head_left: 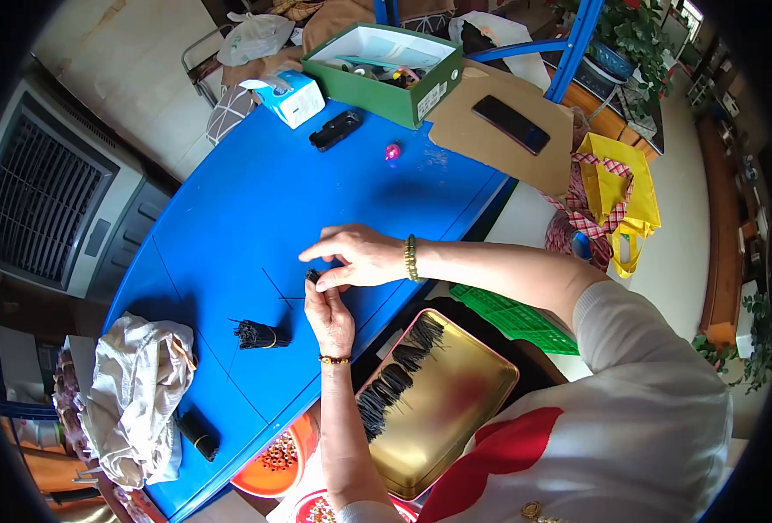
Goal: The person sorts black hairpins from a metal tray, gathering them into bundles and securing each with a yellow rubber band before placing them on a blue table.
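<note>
Your left hand (329, 315) reaches up from below, its fingers closed around a small black bundle (313, 276) just above the blue desk (229, 227). Your right hand (357, 258) comes in from the side and pinches the same bundle with the thumb, while the index finger stays extended. A tied bundle of black sticks (260, 335) lies on the desk near your left hand. More black sticks (395, 379) lie in a row in the gold tray (456, 418) off the desk edge. A crumpled cloth (138, 392) sits at the near corner and a green box (386, 91) at the far end.
</note>
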The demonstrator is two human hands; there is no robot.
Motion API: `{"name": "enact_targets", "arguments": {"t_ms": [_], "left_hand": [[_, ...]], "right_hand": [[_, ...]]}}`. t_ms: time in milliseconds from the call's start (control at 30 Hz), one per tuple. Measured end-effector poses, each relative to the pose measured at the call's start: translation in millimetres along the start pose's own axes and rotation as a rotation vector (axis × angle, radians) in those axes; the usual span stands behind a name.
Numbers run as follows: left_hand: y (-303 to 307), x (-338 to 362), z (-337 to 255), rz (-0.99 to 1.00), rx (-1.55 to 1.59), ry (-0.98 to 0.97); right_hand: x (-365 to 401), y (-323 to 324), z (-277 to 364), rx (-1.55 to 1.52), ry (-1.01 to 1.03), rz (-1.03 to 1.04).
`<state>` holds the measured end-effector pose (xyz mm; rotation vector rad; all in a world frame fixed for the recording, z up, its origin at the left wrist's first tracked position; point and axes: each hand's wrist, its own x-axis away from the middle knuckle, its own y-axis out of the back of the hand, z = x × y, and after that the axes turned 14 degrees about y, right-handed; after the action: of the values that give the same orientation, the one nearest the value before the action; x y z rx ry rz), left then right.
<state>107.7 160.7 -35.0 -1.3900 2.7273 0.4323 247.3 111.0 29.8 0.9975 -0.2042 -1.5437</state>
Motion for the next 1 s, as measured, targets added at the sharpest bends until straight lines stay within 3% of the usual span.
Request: {"name": "enact_targets", "arguments": {"t_ms": [100, 200, 233, 267, 333, 467, 667, 733, 767, 800, 867, 900, 1000], "left_hand": [[-5.3, -5.7, 2.1, -0.018, 0.070, -0.052], [0.9, -4.8, -12.0, 0.088, 0.187, 0.047], [6.9, -4.4, -23.7, 0.218, 0.257, 0.223], [8.8, -3.5, -29.3, 0.294, 0.332, 0.266], [12.3, 1.1, -38.9, 0.396, 0.570, 0.400], [15.3, 1.0, -41.6, 0.494, 0.749, 0.459], [13.3, 12.3, -58.5, 0.427, 0.696, 0.653], [18.2, 14.7, -55.8, 0.507, 0.679, 0.626], [17.4, 19.5, -58.1, 0.442, 0.633, 0.650], [20.2, 22.0, -59.5, 0.450, 0.581, 0.654], [28.8, 26.7, -59.6, 0.469, 0.475, 0.664], [30.1, 30.3, -60.2, 0.441, 0.406, 0.670], [32.4, 39.5, -69.1, 0.439, 0.192, 0.662]], "right_hand": [[-8.1, -9.4, -1.4, -0.148, 0.140, -0.100], [-13.0, -3.2, 5.8, -0.174, 0.069, -0.040], [-17.6, 4.6, 17.9, -0.307, -0.082, -0.051], [-18.8, 19.8, 30.1, -0.489, -0.329, 0.007], [-22.9, 19.9, 16.9, -0.454, -0.306, -0.070], [-20.8, 21.0, 10.0, -0.721, -0.511, -0.077], [-11.7, 8.9, 14.1, -0.708, -0.588, -0.129], [-7.7, 13.7, 17.2, -0.520, -0.519, -0.039], [-6.8, 17.9, 19.1, -0.426, -0.481, 0.007], [-7.4, 23.8, 21.0, -0.135, -0.345, 0.096], [0.0, 30.9, 20.4, 0.012, -0.126, 0.050], [1.4, 34.8, 22.7, 0.080, 0.081, 0.089], [7.2, 41.0, 42.4, 0.244, 0.200, 0.501]]}}
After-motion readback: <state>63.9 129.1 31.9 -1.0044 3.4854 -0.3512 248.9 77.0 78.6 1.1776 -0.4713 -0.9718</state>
